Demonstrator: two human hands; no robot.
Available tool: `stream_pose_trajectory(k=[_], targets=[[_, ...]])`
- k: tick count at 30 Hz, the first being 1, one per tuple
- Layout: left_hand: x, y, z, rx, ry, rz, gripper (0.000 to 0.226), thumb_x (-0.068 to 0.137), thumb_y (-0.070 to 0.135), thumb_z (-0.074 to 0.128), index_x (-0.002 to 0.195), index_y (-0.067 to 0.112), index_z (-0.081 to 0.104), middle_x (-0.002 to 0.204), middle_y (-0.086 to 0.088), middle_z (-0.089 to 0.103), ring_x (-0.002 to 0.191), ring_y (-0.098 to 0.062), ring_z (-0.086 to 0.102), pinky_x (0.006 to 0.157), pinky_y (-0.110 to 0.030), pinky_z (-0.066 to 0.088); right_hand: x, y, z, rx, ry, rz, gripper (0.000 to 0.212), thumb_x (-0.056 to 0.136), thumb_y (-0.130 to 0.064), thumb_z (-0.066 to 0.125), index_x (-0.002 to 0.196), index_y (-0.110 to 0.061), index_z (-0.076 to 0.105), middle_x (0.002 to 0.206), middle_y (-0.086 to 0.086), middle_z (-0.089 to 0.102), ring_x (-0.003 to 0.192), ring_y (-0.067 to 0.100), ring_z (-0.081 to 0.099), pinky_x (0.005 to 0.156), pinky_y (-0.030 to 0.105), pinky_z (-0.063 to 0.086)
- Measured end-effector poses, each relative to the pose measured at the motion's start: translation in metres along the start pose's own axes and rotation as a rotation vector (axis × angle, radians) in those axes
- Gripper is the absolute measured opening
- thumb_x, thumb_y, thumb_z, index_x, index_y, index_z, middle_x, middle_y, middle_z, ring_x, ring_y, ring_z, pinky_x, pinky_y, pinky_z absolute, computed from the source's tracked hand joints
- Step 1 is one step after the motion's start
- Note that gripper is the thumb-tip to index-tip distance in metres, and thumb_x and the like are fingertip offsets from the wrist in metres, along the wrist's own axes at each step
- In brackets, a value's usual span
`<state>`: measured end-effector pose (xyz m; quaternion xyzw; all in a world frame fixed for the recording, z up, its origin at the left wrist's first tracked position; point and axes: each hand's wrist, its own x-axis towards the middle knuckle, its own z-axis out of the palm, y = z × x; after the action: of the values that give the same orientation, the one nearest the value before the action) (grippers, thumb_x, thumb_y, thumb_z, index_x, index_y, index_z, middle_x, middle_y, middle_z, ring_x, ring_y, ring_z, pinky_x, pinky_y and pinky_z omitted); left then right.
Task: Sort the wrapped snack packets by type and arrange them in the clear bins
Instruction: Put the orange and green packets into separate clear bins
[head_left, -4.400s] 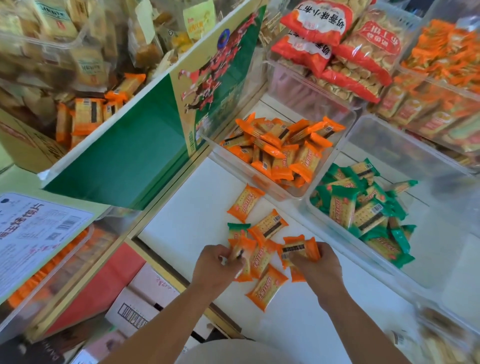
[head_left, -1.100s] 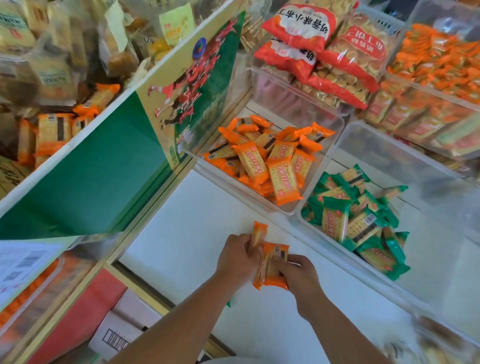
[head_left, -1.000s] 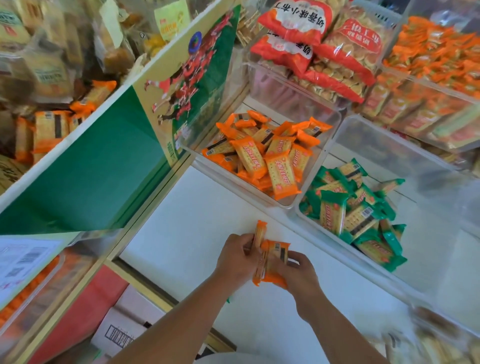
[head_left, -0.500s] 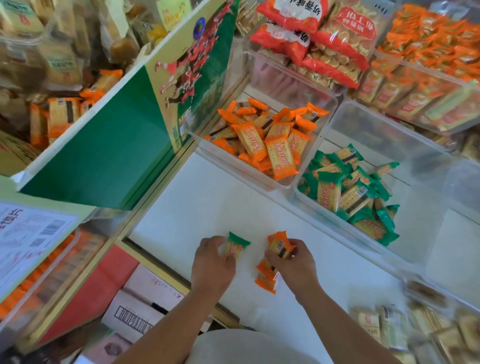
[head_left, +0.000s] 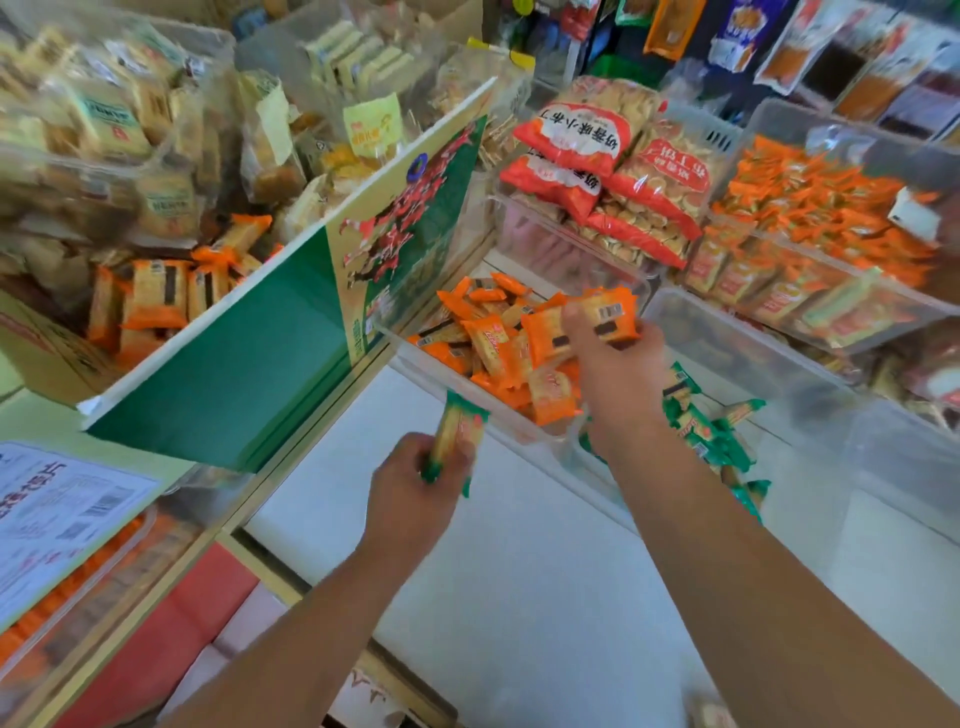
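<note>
Several orange packets (head_left: 610, 314) are bunched in the right hand (head_left: 618, 379), fingers curled round them. The hand is raised over the right side of a clear bin (head_left: 410, 358) that holds an orange heap (head_left: 493, 348) of the same kind of packet. Whether the held packets touch the heap cannot be told, as the hand is blurred.

One green packet (head_left: 460, 431) is gripped in the left hand (head_left: 415, 488), standing nearly upright with its top end poking out above the fist. It is nearer and to the left, over the white shelf (head_left: 519, 597), just beside the near wall of the orange bin.

To the right of that bin stands a second clear bin (head_left: 769, 364), with a pile of green packets (head_left: 698, 428) at its near left end, partly hidden behind the right forearm. The rest of its floor is bare.

On the left a green cardboard flap (head_left: 218, 374) with a red picture slants up from the shelf edge, and behind it lie more orange-ended packets in an open box (head_left: 156, 296). At the far side, red bags of small round biscuits (head_left: 597, 150) are stacked on another clear bin. Far right, a further bin is piled with orange wrappers (head_left: 831, 208). At the near left lies a printed sheet with barcodes (head_left: 57, 514).
</note>
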<state>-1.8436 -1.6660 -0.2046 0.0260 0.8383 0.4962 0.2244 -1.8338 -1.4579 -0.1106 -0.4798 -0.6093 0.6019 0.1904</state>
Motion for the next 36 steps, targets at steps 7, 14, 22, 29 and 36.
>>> stream_pose_trajectory(k=[7, 14, 22, 29, 36], targets=[[0.070, 0.079, 0.014, -0.088, -0.210, 0.095, 0.017, 0.098, 0.032, 0.068, 0.110, 0.021, 0.070, 0.089, 0.007, 0.070, 0.082, -0.016, 0.066, 0.068, -0.033, 0.053, 0.002, 0.022, -0.025, -0.153, -0.008, 0.023, 0.042, 0.090, -0.048, 0.068, 0.124, -0.023, 0.066, 0.111, -0.008, 0.069, 0.101, 0.012, 0.065, 0.078, 0.026, 0.049], [0.085, 0.049, 0.020, 0.835, -0.106, 0.594, 0.039, 0.090, 0.047, 0.065, 0.125, 0.030, 0.065, 0.127, 0.010, 0.061, 0.118, -0.025, 0.046, 0.089, -0.037, 0.045, -0.047, 0.085, -0.067, -0.196, -0.038, -0.046, 0.006, 0.098, -0.027, 0.065, 0.099, -0.025, 0.071, 0.094, -0.014, 0.072, 0.086, -0.009, 0.062, 0.067, 0.009, 0.044], [0.110, 0.056, 0.005, 0.849, -0.213, 0.656, 0.024, 0.093, 0.037, 0.071, 0.113, 0.024, 0.074, 0.116, 0.004, 0.068, 0.115, -0.022, 0.054, 0.101, -0.034, 0.042, -0.040, 0.082, -0.040, -0.246, -0.165, -0.068, 0.012, 0.097, -0.037, 0.065, 0.090, -0.031, 0.072, 0.082, -0.017, 0.071, 0.081, -0.009, 0.062, 0.065, 0.011, 0.042], [0.101, 0.046, -0.004, 0.893, -0.245, 0.670, 0.015, 0.099, 0.036, 0.062, 0.106, 0.028, 0.072, 0.112, 0.010, 0.064, 0.111, -0.016, 0.052, 0.072, -0.028, 0.044, -0.035, 0.089, -0.034, -0.319, -0.069, -0.157, 0.025, 0.096, -0.044, 0.065, 0.115, -0.028, 0.066, 0.107, -0.013, 0.067, 0.096, 0.004, 0.064, 0.074, 0.021, 0.048], [0.112, 0.071, -0.022, 0.708, -0.269, 0.579, 0.026, 0.094, 0.044, 0.066, 0.084, 0.021, 0.072, 0.090, 0.004, 0.067, 0.081, -0.017, 0.061, 0.066, -0.038, 0.055, -0.032, 0.104, -0.021, -0.478, -0.111, -0.310, 0.023, 0.091, -0.040, 0.072, 0.110, -0.027, 0.070, 0.112, -0.011, 0.062, 0.102, 0.014, 0.062, 0.082, 0.034, 0.052]])
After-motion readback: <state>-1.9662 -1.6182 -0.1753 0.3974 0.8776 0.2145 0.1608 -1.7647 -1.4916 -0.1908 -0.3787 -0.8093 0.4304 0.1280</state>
